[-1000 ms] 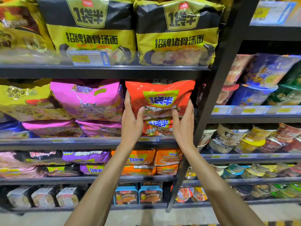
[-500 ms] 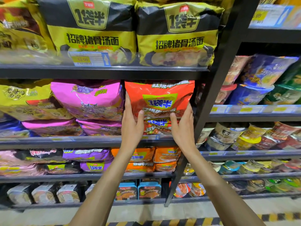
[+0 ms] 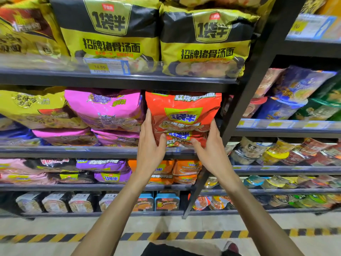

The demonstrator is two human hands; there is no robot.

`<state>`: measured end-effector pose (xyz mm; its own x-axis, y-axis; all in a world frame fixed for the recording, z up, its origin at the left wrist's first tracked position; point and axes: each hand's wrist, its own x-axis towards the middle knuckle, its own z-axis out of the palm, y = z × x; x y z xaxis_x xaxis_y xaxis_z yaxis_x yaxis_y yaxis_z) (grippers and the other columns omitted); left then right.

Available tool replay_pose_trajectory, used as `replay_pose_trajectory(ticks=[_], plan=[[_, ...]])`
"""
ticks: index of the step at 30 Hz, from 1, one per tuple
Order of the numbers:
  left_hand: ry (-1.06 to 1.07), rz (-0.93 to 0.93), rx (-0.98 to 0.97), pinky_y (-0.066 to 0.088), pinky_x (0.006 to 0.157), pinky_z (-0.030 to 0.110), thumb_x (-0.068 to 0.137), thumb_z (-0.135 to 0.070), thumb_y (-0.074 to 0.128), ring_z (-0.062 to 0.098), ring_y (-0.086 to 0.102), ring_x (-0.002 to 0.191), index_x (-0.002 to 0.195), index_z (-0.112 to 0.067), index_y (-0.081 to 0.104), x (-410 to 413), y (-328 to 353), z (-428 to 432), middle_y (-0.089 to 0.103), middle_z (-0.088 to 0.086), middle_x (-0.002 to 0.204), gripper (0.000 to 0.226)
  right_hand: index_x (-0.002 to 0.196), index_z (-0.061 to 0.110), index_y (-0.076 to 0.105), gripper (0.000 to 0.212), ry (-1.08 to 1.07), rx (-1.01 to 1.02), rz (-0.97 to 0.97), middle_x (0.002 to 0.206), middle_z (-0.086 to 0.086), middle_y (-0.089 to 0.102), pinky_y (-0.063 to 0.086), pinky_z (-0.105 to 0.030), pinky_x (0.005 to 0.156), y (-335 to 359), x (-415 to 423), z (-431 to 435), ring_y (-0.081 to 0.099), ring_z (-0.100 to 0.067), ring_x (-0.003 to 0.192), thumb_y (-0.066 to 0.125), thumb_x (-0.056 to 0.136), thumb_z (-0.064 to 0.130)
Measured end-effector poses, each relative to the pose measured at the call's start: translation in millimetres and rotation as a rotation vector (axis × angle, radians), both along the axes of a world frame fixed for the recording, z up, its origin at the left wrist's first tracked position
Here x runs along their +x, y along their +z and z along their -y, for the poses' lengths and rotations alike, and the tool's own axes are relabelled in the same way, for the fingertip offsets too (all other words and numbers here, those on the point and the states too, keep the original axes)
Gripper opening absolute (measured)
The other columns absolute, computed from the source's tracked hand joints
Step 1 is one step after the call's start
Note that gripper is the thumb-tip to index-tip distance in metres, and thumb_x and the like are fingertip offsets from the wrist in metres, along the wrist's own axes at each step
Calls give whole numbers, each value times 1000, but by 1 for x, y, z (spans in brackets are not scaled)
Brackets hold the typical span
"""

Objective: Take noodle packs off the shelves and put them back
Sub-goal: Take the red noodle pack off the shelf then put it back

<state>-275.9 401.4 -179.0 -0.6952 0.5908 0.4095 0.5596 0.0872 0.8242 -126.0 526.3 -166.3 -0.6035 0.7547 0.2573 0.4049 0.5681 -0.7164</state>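
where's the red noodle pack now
Head view, centre: the red plastic noodle pack is at the second shelf, held between left hand and right hand, just right of the pink plastic pack.

Both my bare arms reach up and forward, side by side. My left hand [image 3: 150,143] stands upright, fingers stretched up along the left edge of the red noodle pack [image 3: 182,115], thumb pressed onto its front. My right hand [image 3: 212,150] grips the right edge likewise, fingers up, thumb across the lower front, wrist angled inward.
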Motion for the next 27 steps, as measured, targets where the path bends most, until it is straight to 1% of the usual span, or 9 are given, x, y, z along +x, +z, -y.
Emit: replay_pose_trajectory(ticks=[3, 5, 7, 11, 14, 16, 19, 22, 27], plan=[[-28, -48, -66, 31, 114, 24, 101, -12, 55, 10, 34, 147, 164, -24, 12, -1, 8, 15, 30, -3, 162, 77, 160, 26, 5, 83, -18, 26, 75, 163, 3, 23, 32, -45, 118, 11, 11, 15, 26, -20, 149, 57, 97, 41], [-76, -79, -137, 27, 115, 23, 101, -12, 55, 13, 31, 150, 163, -22, 14, -6, 14, 27, 28, -4, 165, 76, 160, 24, 6, 81, -45, 47, 177, 164, 4, 21, 32, -43, 118, 18, 18, 26, 24, -18, 150, 56, 98, 41], [-148, -113, -240, 29, 116, 27, 101, -15, 54, 16, 29, 152, 164, -25, 9, -13, 20, 39, 25, -4, 167, 78, 160, 25, 11, 77, -48, 52, 256, 163, 4, 24, 36, -43, 116, 28, 23, 36, 27, -18, 149, 55, 99, 41], [-253, -220, -478, 44, 98, 37, 101, -21, 54, 27, 44, 138, 164, -30, -1, -25, 38, 57, 34, 3, 163, 84, 157, 18, 26, 66, -39, 104, 521, 157, -6, 34, 37, -43, 114, 57, 30, 54, 35, -27, 144, 53, 100, 39], [-271, -328, -659, 47, 97, 45, 103, -28, 52, 30, 48, 135, 163, -27, 15, -24, 59, 68, 45, 6, 154, 71, 152, 20, 36, 58, -28, 168, 688, 151, -7, 41, 38, -43, 109, 75, 32, 71, 40, -30, 137, 51, 100, 43], [-259, -407, -793, 50, 93, 47, 104, -33, 49, 29, 49, 135, 158, -26, 28, -23, 78, 73, 50, 5, 149, 59, 151, 23, 36, 57, -11, 224, 773, 149, -7, 44, 39, -44, 106, 86, 32, 80, 43, -31, 134, 49, 100, 44], [-251, -464, -893, 51, 88, 47, 104, -37, 48, 30, 53, 129, 152, -23, 39, -18, 94, 85, 58, 6, 138, 50, 152, 30, 33, 57, 10, 281, 842, 146, -7, 46, 37, -49, 107, 94, 32, 95, 45, -32, 132, 49, 100, 45], [-254, -505, -1007, 48, 95, 49, 104, -41, 48, 35, 51, 130, 151, -23, 39, -19, 97, 100, 55, 10, 141, 52, 152, 30, 35, 55, 28, 285, 869, 148, -8, 43, 39, -52, 106, 97, 35, 112, 42, -32, 135, 49, 100, 45], [-290, -579, -1248, 42, 108, 51, 103, -49, 46, 37, 43, 139, 155, -24, 34, -13, 96, 129, 46, 11, 152, 59, 151, 29, 36, 53, 56, 224, 905, 156, -8, 34, 37, -50, 107, 103, 48, 139, 33, -33, 142, 44, 102, 47]])
